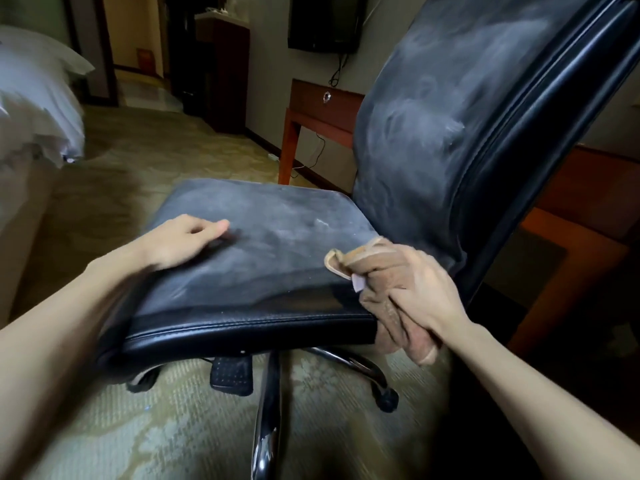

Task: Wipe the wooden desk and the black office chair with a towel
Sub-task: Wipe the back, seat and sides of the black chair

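A patterned carpet floor [138, 161] fills a dim room, with a white-sheeted bed [38, 98] at the left and a wall television [325, 22] at the back. The black office chair [270, 223] stands mid-frame, turned side-on. Its seat runs from the near left edge toward the backrest [440, 109], which rises at the right and leans away up to the top right corner. Both surfaces are greyed with dust and smear marks.

The left hand [180, 244] rests on the left part of the seat. It is blurred, its fingers loosely curled with one reaching forward, and it holds nothing. The right hand [419, 292] grips a bunched brown towel [367, 258] at the seat's near right corner, with cloth hanging below the seat edge.

The wooden tabletop [322, 102] stands against the wall behind the backrest, and more red-brown wood lies close at the right. A chrome base [266, 427] shows beneath, and open carpet stretches between the chair and the bed.
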A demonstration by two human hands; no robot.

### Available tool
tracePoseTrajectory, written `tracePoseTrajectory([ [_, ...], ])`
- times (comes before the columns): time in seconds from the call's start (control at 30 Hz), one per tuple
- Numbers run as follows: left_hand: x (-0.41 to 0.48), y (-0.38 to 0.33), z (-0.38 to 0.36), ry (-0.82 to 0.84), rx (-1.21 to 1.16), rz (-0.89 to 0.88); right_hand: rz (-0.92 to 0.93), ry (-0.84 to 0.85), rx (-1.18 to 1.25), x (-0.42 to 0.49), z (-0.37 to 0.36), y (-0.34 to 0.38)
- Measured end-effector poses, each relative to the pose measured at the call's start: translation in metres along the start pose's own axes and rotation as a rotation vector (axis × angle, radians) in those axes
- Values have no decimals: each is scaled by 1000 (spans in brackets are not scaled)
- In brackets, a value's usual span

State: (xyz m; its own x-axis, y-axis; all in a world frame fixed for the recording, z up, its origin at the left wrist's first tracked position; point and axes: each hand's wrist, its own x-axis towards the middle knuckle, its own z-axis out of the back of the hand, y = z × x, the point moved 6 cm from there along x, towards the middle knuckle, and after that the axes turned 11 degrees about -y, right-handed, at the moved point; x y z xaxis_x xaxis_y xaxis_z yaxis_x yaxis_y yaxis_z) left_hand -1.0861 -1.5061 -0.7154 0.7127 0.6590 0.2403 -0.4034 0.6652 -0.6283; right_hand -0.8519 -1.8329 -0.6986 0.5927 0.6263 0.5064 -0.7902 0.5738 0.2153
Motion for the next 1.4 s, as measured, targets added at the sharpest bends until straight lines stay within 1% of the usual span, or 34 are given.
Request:
tracePoseTrajectory([
  [0.03, -1, 9, 4, -47, -39, 18, -36, -15, 84, -2, -2, -6],
  [0.1, -2, 32, 12, -142, -117, 70, -52, -71, 176, 0, -1, -11],
  [0.2, -4, 58, 16, -227, -102, 141, -116, -93, 239, 2, 1, -20],
  [0.27, -10, 70, 12, -179, -54, 208, -191, -94, 254, 4, -1, -24],
  [0.33, -17, 72, 6, -96, 28, 263, -218, -83, 202, 9, -4, -24],
  [0.37, -21, 72, 3, -74, 58, 262, -203, -91, 130, 11, -4, -21],
  [0.43, -29, 67, 1, -83, 101, 212, -147, -143, -10, 14, -5, -11],
  [0.47, -31, 63, 0, -95, 131, 177, -156, -147, -37, 13, -7, -7],
  [0.57, -37, 50, -9, -81, 262, 53, -264, -65, 7, 6, -10, 14],
  [0.63, -39, 46, -14, -73, 350, 7, -199, -49, 34, -1, -12, 40],
  [0.77, -39, 46, -16, -68, 476, -1, 61, -101, 77, -22, -18, 114],
  [0.9, -37, 49, -17, -55, 481, -10, 134, -40, 147, -33, -27, 160],
  [1.0, -36, 51, -16, -44, 457, -20, 230, 6, 182, -42, -29, 191],
  [1.07, -35, 52, -16, -26, 455, -15, 283, 62, 292, -45, -26, 209],
  [1.1, -35, 52, -16, -15, 478, -14, 278, 118, 384, -45, -23, 215],
  [1.17, -33, 52, -14, -20, 555, -29, 233, 162, 611, -36, -13, 221],
  [1.23, -36, 49, -13, 16, 583, -41, 113, 85, 834, -19, -1, 214],
  [1.3, -38, 43, -12, 66, 544, -41, -128, -8, 998, 3, 6, 190],
  [1.33, -37, 38, -11, 62, 491, -35, -264, -3, 1080, 12, 5, 178],
  [1.4, -30, 26, -7, -7, 399, -50, -482, 67, 1266, 24, -4, 159],
])
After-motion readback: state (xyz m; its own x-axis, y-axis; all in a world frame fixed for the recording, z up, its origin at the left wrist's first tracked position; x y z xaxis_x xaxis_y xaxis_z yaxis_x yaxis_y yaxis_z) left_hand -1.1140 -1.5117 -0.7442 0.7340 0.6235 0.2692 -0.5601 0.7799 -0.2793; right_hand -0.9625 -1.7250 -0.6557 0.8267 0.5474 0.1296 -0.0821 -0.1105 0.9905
